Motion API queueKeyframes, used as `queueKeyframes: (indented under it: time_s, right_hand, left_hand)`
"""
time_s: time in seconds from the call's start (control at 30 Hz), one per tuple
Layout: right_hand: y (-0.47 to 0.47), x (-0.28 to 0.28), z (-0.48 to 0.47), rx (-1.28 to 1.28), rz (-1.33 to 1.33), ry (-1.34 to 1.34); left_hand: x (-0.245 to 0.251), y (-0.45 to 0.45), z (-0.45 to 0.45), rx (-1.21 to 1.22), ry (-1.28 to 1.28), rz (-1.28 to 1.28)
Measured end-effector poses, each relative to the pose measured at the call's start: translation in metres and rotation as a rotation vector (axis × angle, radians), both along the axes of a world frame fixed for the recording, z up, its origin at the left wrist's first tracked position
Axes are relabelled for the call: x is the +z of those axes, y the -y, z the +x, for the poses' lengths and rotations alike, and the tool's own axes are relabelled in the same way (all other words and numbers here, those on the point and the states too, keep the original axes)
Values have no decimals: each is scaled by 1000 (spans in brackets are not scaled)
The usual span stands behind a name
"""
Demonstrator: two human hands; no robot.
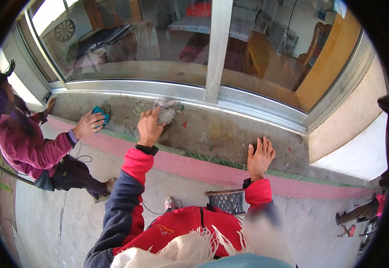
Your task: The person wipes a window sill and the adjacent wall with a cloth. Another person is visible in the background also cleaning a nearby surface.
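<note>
My left hand point(150, 127) is closed on a greyish-white cloth point(166, 113), pressed on the concrete window sill point(226, 130) near the aluminium window frame. The cloth is somewhat blurred. My right hand point(261, 157) rests on the same sill farther right, fingers spread, with nothing in it. Paint marks and stains cover parts of the sill, with small red patches between my hands and right of my right hand. Left of my left hand, another person's hand holds a blue cloth point(101, 117) on the sill.
Sliding window glass point(131, 50) rises behind the sill. Another person point(30, 144) stands at the left. A pink wall band point(194, 167) with a green edge runs below the sill. A stand with a lattice side point(227, 202) is on the floor below my right hand.
</note>
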State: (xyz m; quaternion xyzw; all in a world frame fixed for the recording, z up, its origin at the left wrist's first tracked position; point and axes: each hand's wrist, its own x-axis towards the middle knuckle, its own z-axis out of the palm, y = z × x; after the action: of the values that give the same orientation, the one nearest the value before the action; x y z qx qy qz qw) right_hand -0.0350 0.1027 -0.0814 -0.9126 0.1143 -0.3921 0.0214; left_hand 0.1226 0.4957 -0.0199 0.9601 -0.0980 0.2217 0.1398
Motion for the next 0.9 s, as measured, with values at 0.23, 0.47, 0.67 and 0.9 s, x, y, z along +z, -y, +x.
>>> queueKeyframes:
  time_s: [0.23, 0.47, 0.67, 0.9]
  right_hand:
    - [0, 0, 0, 11, -25, -10]
    - [40, 0, -10, 103, 119, -42]
    - [90, -3, -31, -45, -19, -33]
    - [90, -7, -32, -67, 31, -21]
  left_hand:
    - [-19, -7, 14, 89, 67, -48]
    - [-19, -16, 12, 14, 75, -49]
    - [-18, -13, 11, 31, 69, -4]
    - [-5, 3, 15, 55, -5, 72]
